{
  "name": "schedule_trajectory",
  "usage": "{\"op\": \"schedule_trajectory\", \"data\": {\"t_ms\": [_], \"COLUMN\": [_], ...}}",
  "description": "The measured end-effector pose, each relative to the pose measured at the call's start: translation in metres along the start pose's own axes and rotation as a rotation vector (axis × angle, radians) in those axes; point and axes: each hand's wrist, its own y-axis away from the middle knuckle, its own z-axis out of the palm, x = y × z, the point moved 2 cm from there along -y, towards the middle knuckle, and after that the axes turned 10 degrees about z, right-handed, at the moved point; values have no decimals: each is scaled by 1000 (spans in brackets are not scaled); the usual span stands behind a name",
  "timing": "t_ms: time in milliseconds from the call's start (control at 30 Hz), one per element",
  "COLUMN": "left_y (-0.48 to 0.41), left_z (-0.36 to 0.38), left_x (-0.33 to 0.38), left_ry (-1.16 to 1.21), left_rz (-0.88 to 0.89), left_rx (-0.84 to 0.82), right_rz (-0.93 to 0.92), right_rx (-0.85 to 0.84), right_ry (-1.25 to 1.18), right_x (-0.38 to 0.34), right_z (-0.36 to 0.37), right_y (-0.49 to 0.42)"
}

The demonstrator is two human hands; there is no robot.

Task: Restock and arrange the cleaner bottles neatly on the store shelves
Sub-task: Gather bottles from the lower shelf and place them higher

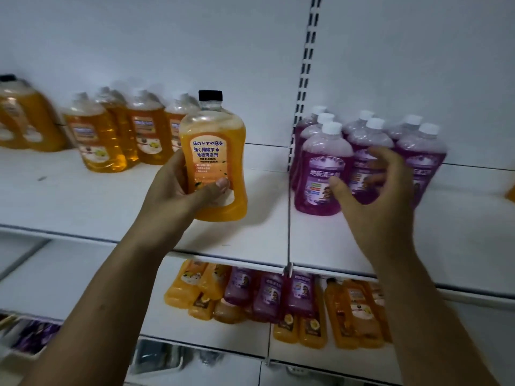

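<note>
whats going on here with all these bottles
A person is stocking shelves. Their left grip holds an upright orange bottle with a black cap over the upper shelf, in front of the row of orange bottles. The right grip is open, fingers spread, just in front of the purple bottles grouped on the right; contact is unclear. Below, jumbled bottles, orange and purple, lie on the lower shelf.

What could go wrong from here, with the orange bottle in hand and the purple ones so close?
The right hand, fingers spread, is right at the tightly packed purple bottles; a careless sweep might topple the front one.
The left hand alone grips the orange bottle low on its body, so it may tip or slip.
</note>
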Motion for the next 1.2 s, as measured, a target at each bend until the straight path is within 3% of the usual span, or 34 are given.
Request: {"op": "schedule_trajectory", "data": {"t_ms": [67,267,400,667,867,1200], "left_y": [14,74,115,183,222,206], "left_z": [-17,-88,-140,-253,-349,-492], "left_x": [6,26,44,68,60,45], "left_ry": [-23,-117,-197,-277,-294,-302], "left_rz": [-5,-51,-76,-88,-125,-125], "left_rx": [60,285,426,597,668,608], "right_rz": [-104,-291,-440,-668,-648,-592], "right_rx": [-94,-603,-762,-896,-951,-944], "right_ry": [1,90,140,140,116,131], "right_x": [-16,-63,-102,-194,-262,-356], "right_z": [-2,47,91,184,261,370], "right_y": [13,60,91,160,206,261]}}
